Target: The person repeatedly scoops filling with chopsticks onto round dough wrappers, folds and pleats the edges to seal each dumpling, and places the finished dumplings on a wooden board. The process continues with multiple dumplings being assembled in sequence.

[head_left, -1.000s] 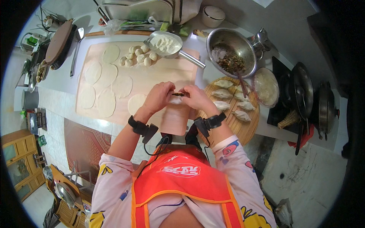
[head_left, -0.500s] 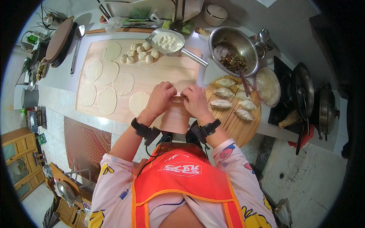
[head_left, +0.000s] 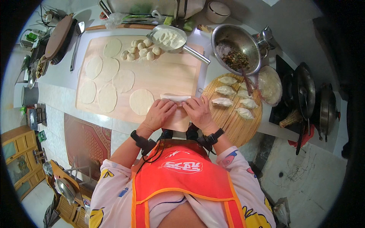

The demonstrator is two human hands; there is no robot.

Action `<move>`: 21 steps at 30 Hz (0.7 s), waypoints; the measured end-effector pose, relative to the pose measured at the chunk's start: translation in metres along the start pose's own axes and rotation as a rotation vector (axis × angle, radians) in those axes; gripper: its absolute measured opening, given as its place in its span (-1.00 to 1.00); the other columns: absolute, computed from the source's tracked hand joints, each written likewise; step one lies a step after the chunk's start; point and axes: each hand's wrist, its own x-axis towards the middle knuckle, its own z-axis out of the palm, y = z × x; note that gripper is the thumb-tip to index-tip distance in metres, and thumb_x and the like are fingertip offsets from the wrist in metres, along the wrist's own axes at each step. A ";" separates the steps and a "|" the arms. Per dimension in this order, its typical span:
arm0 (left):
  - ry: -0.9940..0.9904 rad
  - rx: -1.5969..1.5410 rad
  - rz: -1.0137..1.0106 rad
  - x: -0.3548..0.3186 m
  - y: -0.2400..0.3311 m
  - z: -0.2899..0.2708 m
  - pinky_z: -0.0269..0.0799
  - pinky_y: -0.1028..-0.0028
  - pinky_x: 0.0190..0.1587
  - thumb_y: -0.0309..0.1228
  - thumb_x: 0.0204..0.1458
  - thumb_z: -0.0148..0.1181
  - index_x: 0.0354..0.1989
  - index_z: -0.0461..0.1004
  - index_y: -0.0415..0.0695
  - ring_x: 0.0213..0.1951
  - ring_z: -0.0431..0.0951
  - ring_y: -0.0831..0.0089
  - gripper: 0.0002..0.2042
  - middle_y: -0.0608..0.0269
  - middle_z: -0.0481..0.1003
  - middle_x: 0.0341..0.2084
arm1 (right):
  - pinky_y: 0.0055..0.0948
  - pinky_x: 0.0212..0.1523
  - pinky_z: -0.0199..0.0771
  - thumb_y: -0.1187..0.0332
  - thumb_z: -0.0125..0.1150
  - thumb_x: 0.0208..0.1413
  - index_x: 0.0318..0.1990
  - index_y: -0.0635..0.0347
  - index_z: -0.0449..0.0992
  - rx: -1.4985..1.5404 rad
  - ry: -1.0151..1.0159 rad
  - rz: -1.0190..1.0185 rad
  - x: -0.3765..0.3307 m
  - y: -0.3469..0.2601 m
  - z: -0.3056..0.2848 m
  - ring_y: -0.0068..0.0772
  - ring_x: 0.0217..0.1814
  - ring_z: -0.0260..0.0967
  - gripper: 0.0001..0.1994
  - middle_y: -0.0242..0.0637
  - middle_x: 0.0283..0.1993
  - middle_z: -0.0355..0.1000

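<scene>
Between both hands, dumpling [head_left: 175,98] lengthwise left-right.

The person wears an orange-red apron [head_left: 186,182] with paler orange straps and a white mark on the chest. Under the apron is a pale pink top with yellow, blue and red prints on its short sleeves [head_left: 114,182]. A black band [head_left: 140,139] with a cable circles each wrist above the apron.

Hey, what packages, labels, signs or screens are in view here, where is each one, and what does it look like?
Apron logo: on the orange apron's chest, below both hands; white lettering in a rounded outline.
Plastic bag: top of counter, behind the wooden board; clear, crumpled, greens beside it.
No screens or signs visible.
</scene>
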 end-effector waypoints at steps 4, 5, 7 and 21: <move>0.039 0.033 -0.033 -0.002 0.002 0.000 0.28 0.20 0.17 -0.37 -0.03 0.10 0.03 0.47 -0.07 0.13 0.39 0.25 -0.62 0.24 0.44 0.03 | -0.03 0.18 0.19 0.37 0.25 -0.04 -0.17 0.00 0.61 0.023 0.032 0.030 0.000 -0.002 -0.001 -0.37 0.06 0.34 -0.77 -0.44 -0.12 0.42; 0.060 0.013 -0.057 0.002 0.000 0.001 0.28 0.17 0.17 -0.38 -0.02 0.11 0.04 0.48 -0.06 0.13 0.39 0.24 -0.61 0.24 0.44 0.03 | -0.01 0.20 0.18 0.37 0.23 -0.03 -0.18 0.02 0.59 0.041 0.011 0.054 0.002 -0.001 0.000 -0.36 0.05 0.35 -0.79 -0.42 -0.12 0.42; 0.067 -0.002 -0.084 0.010 -0.006 0.001 0.28 0.14 0.17 -0.38 -0.02 0.11 0.06 0.48 -0.05 0.14 0.39 0.22 -0.61 0.23 0.45 0.04 | 0.04 0.23 0.18 0.37 0.19 -0.01 -0.21 0.07 0.57 0.076 0.028 0.085 0.011 0.003 0.003 -0.33 0.04 0.37 -0.82 -0.39 -0.11 0.41; 0.128 -0.068 -0.094 0.031 -0.017 -0.003 0.34 0.19 0.10 -0.39 -0.04 0.14 -0.03 0.50 -0.08 0.03 0.46 0.20 -0.66 0.23 0.49 -0.04 | -0.14 0.12 0.27 0.40 0.40 -0.18 -0.11 0.08 0.55 0.320 0.035 0.299 0.018 0.026 0.004 -0.12 0.03 0.33 -0.63 -0.25 -0.07 0.41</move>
